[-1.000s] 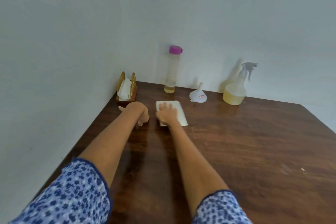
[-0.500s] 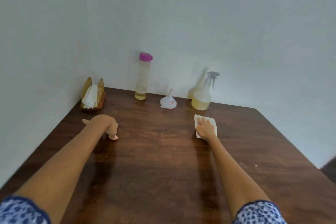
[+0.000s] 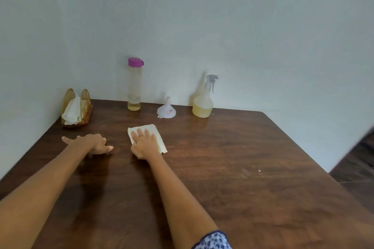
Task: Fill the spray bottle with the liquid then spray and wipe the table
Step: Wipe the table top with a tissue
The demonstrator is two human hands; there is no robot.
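Observation:
My right hand (image 3: 144, 143) lies flat on a white tissue (image 3: 156, 130) and presses it against the dark wooden table (image 3: 232, 157), a little left of the middle. Just to its left, my left hand (image 3: 94, 143) rests on the wood with the fingers curled under and the thumb sticking out, holding nothing. The clear spray bottle (image 3: 203, 105), with a grey trigger head and yellowish liquid in its lower part, stands by the back wall. A tall clear bottle (image 3: 134, 87) with a purple cap holds a little yellow liquid at the bottom.
A small white funnel (image 3: 166, 109) sits upside down between the two bottles. In the back left corner stands a wicker napkin holder (image 3: 75, 108) with white napkins. Walls close off the table's back and left sides. The table's right edge drops to a dark floor.
My right hand has slid the tissue from in front of the spray bottle back to the left, close to my left hand. The left hand has stayed about where it was.

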